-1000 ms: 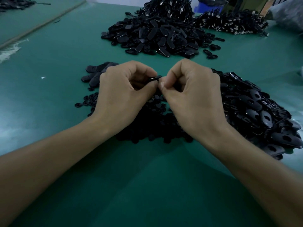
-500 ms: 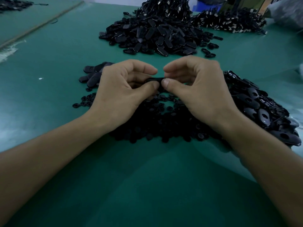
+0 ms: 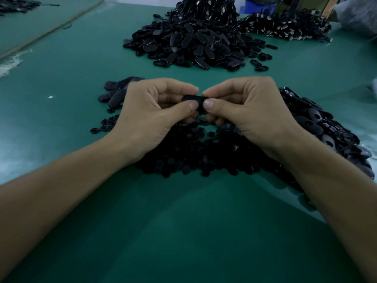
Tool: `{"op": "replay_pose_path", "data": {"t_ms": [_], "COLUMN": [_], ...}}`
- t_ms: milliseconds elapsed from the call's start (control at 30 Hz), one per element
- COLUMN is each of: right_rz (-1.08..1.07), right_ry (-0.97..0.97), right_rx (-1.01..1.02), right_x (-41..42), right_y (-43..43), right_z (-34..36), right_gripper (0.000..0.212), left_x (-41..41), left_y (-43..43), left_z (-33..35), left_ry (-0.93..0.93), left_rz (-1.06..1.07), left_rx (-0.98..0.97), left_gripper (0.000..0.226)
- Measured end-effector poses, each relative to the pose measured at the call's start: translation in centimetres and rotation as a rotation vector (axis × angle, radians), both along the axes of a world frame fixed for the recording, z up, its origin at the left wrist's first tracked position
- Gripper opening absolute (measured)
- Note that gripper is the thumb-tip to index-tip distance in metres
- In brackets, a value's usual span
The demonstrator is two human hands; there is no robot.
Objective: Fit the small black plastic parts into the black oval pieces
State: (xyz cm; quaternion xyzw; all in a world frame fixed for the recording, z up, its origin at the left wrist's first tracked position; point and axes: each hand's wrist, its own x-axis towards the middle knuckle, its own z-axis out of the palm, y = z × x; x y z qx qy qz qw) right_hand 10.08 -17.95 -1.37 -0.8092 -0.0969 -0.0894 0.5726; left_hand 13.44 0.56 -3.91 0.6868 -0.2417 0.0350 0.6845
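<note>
- Both bare forearms reach forward from the lower corners and converge toward the middle
- The left hand [image 3: 151, 115] is curled, knuckles up, thumb lying across the front with its nail facing the camera
- The right hand [image 3: 248, 113] mirrors it, thumb tip just beside the left thumb tip
- Thumbs and index fingers of both hands pinch one black oval piece [image 3: 193, 98] between them, each at its own end
- The remaining fingers are folded under the palms
</note>
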Motion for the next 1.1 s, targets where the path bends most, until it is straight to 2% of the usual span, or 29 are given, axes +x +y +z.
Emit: {"op": "replay_pose_path", "data": {"t_ms": [433, 633, 833, 967, 1100], "right_rz": [-0.085, -0.049, -0.152, -0.210, -0.243], "right_ry": [-0.045, -0.051, -0.357, -0.508, -0.527], "right_rx": [-0.207, -0.188, -0.462, -0.562, -0.612], "right_x": [0.3, -0.1, -0.5, -0.4, -0.4], "right_y": [0.2, 0.0, 1.0, 1.4, 1.8], "right_z": [0.0, -0.1, -0.8, -1.0, -0.9], "right_gripper": [0.007, 0.011, 0.022, 0.018, 0.009], "left_x": [0.0, 0.0, -0.1, -0.1, 0.0], "left_y": [0.1, 0.1, -0.1, -0.1, -0.2], "left_z": [0.1, 0.1, 0.2, 0.3, 0.3], "left_ry": [0.039, 0.073, 0.128, 0.175, 0.208], "left_rz": [-0.004, 0.027, 0.042, 0.034, 0.015], "left_rx": [0.050, 0.040, -0.056, -0.112, -0.146], "left_gripper": [0.015, 0.018, 0.014, 0.012, 0.012]}}
